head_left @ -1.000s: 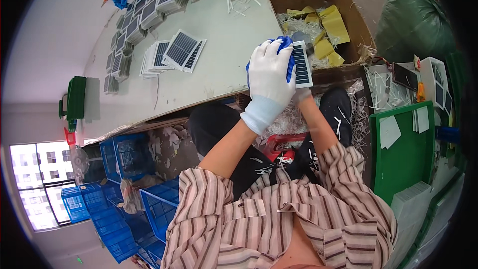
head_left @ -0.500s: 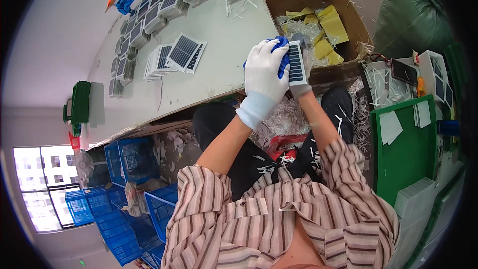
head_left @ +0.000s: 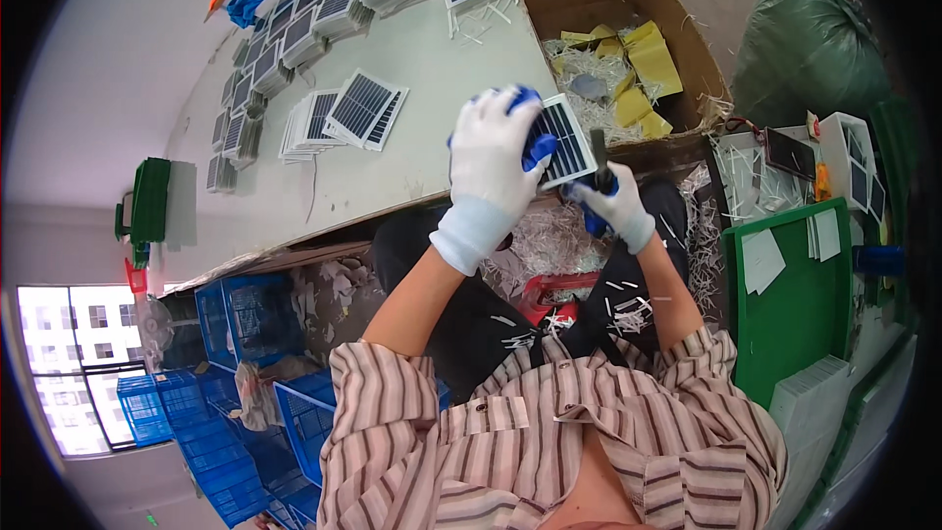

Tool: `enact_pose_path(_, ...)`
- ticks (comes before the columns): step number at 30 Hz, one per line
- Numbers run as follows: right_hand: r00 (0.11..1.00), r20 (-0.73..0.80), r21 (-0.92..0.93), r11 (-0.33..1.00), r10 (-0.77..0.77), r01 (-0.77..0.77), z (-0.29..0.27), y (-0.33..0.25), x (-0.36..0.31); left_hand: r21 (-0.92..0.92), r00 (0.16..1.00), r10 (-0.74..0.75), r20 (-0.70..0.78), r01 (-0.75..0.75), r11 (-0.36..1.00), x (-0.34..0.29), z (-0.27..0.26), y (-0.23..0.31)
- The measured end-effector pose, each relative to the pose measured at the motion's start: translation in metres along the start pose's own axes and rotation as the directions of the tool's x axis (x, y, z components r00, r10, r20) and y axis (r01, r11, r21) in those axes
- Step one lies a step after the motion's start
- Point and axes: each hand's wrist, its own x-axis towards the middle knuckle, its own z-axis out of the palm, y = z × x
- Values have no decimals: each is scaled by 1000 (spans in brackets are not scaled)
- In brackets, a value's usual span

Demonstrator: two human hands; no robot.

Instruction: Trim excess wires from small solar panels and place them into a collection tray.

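My left hand (head_left: 491, 152), in a white glove with blue-coated fingers, is closed on a small solar panel (head_left: 563, 142) with dark cells and a white frame. The panel is tilted just off the table's right edge, above my lap. To its right, my gloved right hand (head_left: 622, 204) grips a dark, narrow tool (head_left: 600, 151) whose upper end points up beside the panel's edge. The tool's exact kind is unclear. Left of my hands, a fanned pile of similar panels (head_left: 365, 110) rests on the pale table (head_left: 392, 172).
Stacks of panels (head_left: 339, 2) line the table's far left. A cardboard box (head_left: 677, 0) ahead holds white strips and yellow pieces. White scraps lie on my lap. On the right are a green tray (head_left: 795, 304) and a green sack (head_left: 810, 44); blue crates (head_left: 250, 319) stand lower left.
My right hand has come down and toward me, away from the panel's side, and the dark tool now shows. My left hand has shifted left, with the panel turned more face-up.
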Motion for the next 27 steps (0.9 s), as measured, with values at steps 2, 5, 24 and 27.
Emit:
enact_pose_path(2,998,12,-45,997,67,-66,3,4,-4,-75,1000,6,-4,-6,997,-4,16,2)
enact_pose_path(5,978,-161,99,984,-129,146,4,8,21,-54,984,2,-175,-12,998,1,31,9)
enact_pose_path(24,765,-549,-119,937,-337,328,46,34,56,-30,986,22,-165,-28,999,7,34,20)
enact_pose_path(27,869,-467,119,963,-160,241,37,38,82,-78,987,59,-152,-71,994,7,33,9)
